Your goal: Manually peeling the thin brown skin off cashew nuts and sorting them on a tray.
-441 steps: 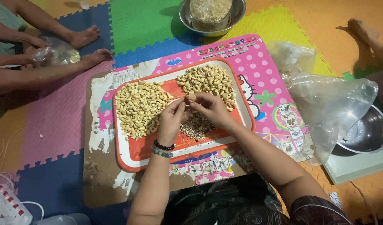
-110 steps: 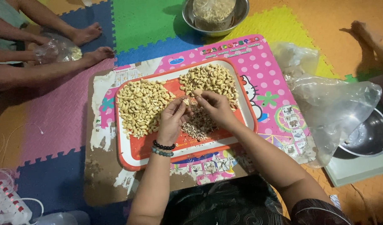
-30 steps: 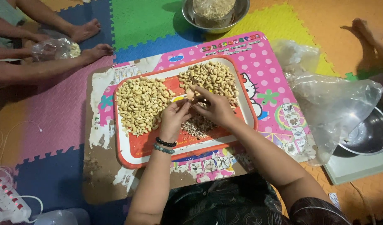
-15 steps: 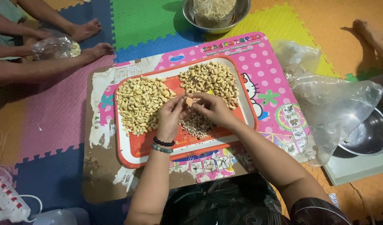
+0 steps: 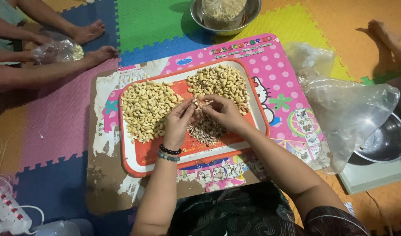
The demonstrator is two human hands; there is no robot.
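One cashew [image 5: 195,103] is pinched between the fingertips of left hand [image 5: 178,122] and right hand [image 5: 224,114], above the orange tray [image 5: 141,159]. Peeled pile [image 5: 147,109] lies left; unpeeled pile [image 5: 220,82], comparable in size, remains behind; skins heap [image 5: 207,130] sits below.

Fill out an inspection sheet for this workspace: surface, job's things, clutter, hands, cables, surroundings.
Surface: pink dotted board, worn at its left edge, on coloured foam floor mats.
Job's things: orange tray holds a pale cashew pile, a browner pile and a heap of skins.
Clutter: crumpled clear plastic bag; steel bowl; steel bowl with a bagged filling.
Hands: left hand and right hand meet over the skins, fingers pinching one cashew.
Cables: white power strip with cord, bottom left.
Surroundings: other people's feet and a small bag, top left.
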